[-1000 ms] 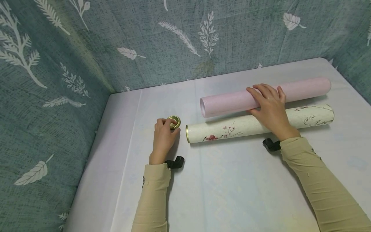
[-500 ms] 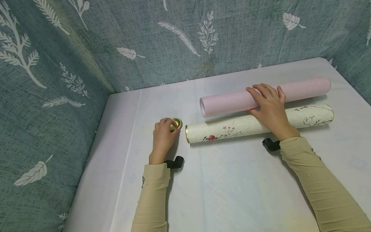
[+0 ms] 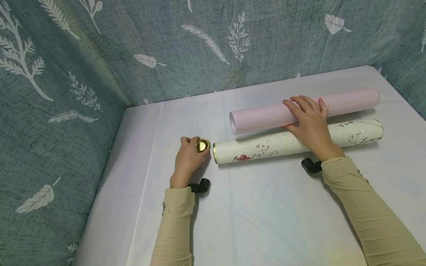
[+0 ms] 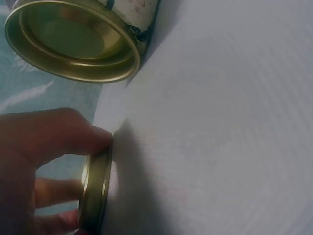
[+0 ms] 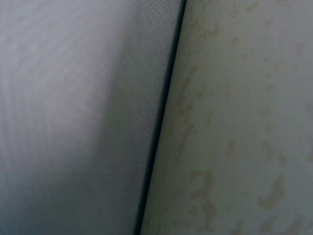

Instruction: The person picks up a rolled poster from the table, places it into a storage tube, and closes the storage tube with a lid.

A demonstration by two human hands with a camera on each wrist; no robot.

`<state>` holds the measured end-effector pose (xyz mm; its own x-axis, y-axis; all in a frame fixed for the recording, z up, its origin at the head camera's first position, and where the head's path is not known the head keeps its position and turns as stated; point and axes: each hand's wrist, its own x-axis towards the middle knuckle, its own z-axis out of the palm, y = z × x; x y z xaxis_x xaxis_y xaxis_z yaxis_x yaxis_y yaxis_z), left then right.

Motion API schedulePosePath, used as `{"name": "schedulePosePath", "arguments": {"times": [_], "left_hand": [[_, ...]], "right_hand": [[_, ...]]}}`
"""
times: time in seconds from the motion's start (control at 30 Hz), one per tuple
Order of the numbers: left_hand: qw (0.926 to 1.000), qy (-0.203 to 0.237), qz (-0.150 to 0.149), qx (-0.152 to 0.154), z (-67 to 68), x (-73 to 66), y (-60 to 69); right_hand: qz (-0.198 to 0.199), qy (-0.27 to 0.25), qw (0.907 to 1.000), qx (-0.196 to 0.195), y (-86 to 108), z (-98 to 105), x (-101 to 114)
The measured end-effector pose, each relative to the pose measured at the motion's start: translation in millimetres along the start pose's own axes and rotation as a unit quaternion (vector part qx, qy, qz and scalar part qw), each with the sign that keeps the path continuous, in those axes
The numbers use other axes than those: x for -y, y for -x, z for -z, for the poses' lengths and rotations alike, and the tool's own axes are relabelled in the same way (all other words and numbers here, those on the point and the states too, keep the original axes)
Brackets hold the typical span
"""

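Note:
My left hand [image 3: 188,159] pinches a round gold metal lid [image 3: 203,145] by its edge, just left of the floral tube. In the left wrist view the lid [image 4: 95,191] stands on edge between thumb and fingers, apart from the tube's gold-rimmed end [image 4: 73,73]. The cream cardboard tube [image 3: 259,149], printed with red blossoms, lies on the table. Behind it lies a pink roll [image 3: 263,119] with a hollow left end. My right hand [image 3: 311,123] reaches across the tube and grips the pink roll, fingers over its top. Only the tube's pale surface [image 5: 234,122] shows in the right wrist view.
A white cloth covers the table [image 3: 266,214]. Green leaf-patterned fabric [image 3: 199,55] rises behind it and at both sides. Small black wrist cameras [image 3: 311,165] are worn on both wrists, close to the table.
The lid has shifted slightly right and toward me, and has tilted so that its hollow side shows more. My left hand turned with it. The right hand, roll and tube stay put.

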<state>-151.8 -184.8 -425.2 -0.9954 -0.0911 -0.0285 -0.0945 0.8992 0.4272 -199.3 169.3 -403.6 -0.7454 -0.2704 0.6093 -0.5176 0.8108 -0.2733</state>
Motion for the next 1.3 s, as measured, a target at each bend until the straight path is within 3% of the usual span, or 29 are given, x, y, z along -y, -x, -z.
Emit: {"name": "schedulePosePath", "arguments": {"times": [0.5,0.8,1.07,1.3], "left_hand": [[0.9989,0.011,0.017,-0.042,2.2,-0.7,0.1],[0.9983,0.039,0.009,-0.042,2.0,1.7,1.3],[0.9936,0.086,-0.005,-0.074,2.2,0.9,-0.2],[0.9931,0.087,-0.012,-0.078,2.4,-0.6,-1.0]], "right_hand": [[0.004,-0.001,1.0,-0.005,-1.0,0.4,0.2],[0.003,-0.003,1.0,-0.004,0.1,0.3,0.9],[0.001,-0.004,1.0,-0.005,0.8,-0.2,0.9],[0.002,-0.002,1.0,-0.003,0.5,0.1,0.4]]}}
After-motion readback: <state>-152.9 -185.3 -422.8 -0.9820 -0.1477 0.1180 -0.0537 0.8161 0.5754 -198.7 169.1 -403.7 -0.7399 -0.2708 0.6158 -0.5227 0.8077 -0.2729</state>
